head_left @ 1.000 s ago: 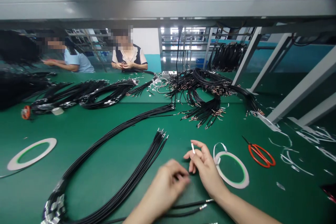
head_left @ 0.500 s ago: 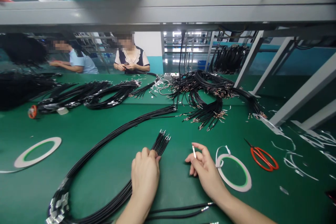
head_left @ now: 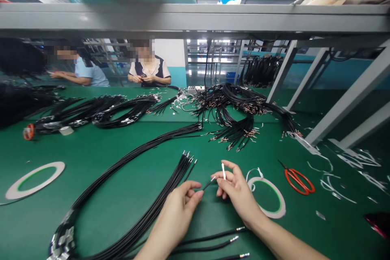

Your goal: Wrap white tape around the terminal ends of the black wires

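Note:
My left hand [head_left: 183, 207] pinches one thin black cable [head_left: 208, 185] close to its metal-tipped end, which points at my right fingers. Between the thumb and fingers of my right hand [head_left: 233, 185] is a short white strip [head_left: 223, 171], held upright. Whether the cable tip touches the right fingertips I cannot tell. Left of my hands, a long bundle of black cables [head_left: 134, 229] curves over the green table, silvery pieces wrapped round it at lower left. Several single cables [head_left: 217, 235] with metal ends lie below my hands.
A tape roll [head_left: 276, 211] and red-handled scissors [head_left: 300, 181] lie to the right, another tape roll [head_left: 57, 169] at left. Cable piles [head_left: 233, 97] cover the back. Metal shelf legs [head_left: 347, 99] stand at right under a shelf beam [head_left: 183, 16]. Two people sit across the table.
My left hand has let go of the cable bundle, moved right and taken hold of a single cable end beside my right hand. The right hand keeps the white strip.

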A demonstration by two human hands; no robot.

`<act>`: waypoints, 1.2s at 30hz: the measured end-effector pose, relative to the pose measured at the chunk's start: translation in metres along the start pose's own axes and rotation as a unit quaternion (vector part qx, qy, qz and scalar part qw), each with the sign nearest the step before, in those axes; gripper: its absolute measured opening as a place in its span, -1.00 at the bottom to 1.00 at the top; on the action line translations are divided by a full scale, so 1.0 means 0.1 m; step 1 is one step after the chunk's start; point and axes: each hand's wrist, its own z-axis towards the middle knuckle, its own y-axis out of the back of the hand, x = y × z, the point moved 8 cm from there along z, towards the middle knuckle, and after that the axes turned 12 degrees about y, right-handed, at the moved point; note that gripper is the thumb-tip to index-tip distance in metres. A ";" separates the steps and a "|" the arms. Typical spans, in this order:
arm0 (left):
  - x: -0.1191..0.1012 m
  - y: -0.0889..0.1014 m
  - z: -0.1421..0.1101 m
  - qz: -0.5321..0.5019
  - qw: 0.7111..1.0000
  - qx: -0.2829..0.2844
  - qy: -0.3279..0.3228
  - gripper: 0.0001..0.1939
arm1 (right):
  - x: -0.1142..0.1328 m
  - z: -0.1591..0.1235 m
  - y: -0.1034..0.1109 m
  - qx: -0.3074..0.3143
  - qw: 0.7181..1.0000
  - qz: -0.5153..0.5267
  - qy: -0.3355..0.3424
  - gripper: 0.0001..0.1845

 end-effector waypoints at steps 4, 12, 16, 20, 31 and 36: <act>-0.02 -0.18 -0.03 -0.130 0.988 0.079 0.030 -0.68 | 0.19 -0.05 -0.06 0.001 0.999 0.046 -0.015 -0.56; 0.02 -0.21 -0.07 -0.193 0.974 0.100 0.068 -0.63 | 0.18 -0.15 -0.17 -0.043 0.996 0.076 -0.002 -0.51; 0.03 -0.24 -0.04 -0.206 0.972 0.103 0.051 -0.61 | 0.09 -0.18 -0.27 -0.021 0.994 0.103 -0.008 -0.45; 0.10 -0.27 0.00 -0.220 0.969 0.105 0.049 -0.62 | 0.02 -0.20 -0.29 0.000 0.995 0.092 -0.025 -0.38; 0.08 -0.14 0.02 -0.215 0.976 -0.009 -0.029 -0.82 | -0.08 -0.18 -0.24 0.011 0.998 0.053 -0.027 -0.62; 0.21 -0.09 0.10 -0.252 0.967 -0.049 -0.009 -0.73 | -0.15 -0.23 -0.29 0.075 0.996 0.034 -0.035 -0.72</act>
